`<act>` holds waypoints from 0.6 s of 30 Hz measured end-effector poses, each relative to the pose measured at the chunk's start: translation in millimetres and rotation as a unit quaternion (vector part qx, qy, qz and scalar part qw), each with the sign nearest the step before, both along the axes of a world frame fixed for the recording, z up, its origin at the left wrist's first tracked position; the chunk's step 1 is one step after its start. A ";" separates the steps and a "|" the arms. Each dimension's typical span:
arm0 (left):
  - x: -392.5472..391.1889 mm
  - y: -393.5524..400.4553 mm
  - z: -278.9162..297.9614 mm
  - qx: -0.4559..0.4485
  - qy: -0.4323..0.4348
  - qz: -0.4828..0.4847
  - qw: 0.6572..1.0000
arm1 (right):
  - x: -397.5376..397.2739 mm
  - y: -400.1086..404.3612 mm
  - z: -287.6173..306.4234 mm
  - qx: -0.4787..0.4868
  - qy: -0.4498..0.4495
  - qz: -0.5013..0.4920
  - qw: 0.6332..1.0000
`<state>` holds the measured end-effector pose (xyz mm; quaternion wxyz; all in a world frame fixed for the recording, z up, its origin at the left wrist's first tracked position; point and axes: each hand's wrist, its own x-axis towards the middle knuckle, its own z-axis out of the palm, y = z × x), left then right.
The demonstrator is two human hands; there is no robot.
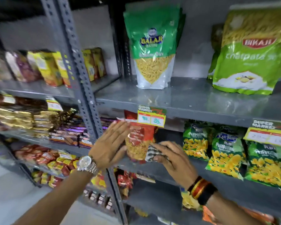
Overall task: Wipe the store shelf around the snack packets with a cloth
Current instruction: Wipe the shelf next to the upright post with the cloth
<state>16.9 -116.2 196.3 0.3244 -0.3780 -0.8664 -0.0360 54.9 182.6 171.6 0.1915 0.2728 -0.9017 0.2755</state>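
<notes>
A red and yellow snack packet point(140, 142) stands on the middle grey shelf point(154, 172). My left hand point(109, 146), wearing a silver watch, lies flat with fingers stretched against the packet's left side. My right hand point(172, 157), with red and black bands on the wrist, presses a black-and-white patterned cloth point(154, 153) onto the shelf just right of the packet. Green and yellow snack packets point(227, 151) stand in a row further right on the same shelf.
On the shelf above stand a green Balaji pouch point(152, 49) and a green Bikaji pouch point(251, 52). Price tags point(151, 118) hang from that shelf's edge. A perforated grey upright point(81, 75) divides this rack from the left one, which holds biscuits and chocolates.
</notes>
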 end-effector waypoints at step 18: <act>-174.1 -125.7 237.8 0.004 0.310 0.073 0.948 | -205.6 -200.2 249.5 -0.023 0.071 -0.083 0.994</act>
